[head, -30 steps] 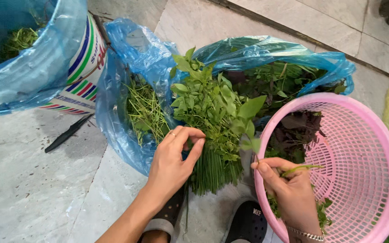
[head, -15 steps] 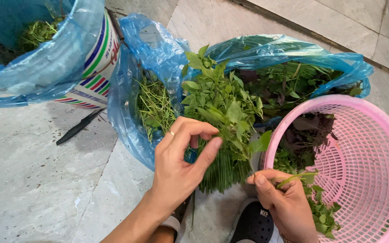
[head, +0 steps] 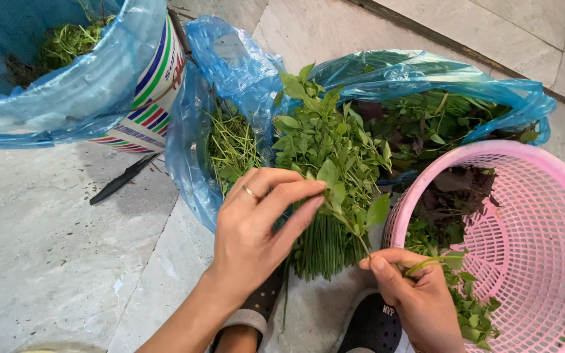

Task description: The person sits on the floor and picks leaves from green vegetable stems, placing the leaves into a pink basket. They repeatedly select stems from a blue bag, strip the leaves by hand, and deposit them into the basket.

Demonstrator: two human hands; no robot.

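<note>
Leafy green herb bunch (head: 331, 170), stems downward

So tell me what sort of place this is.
Probably a kitchen or market prep spot on a stone tile floor: blue plastic bags of leafy herbs and a pink basket of picked greens.

Bare forearms, no sleeves. The left hand (head: 256, 225) wears a thin gold ring (head: 251, 193) on one finger. The right hand (head: 413, 297) is bare. Dark slip-on sandals (head: 377, 323) cover the feet.
</note>
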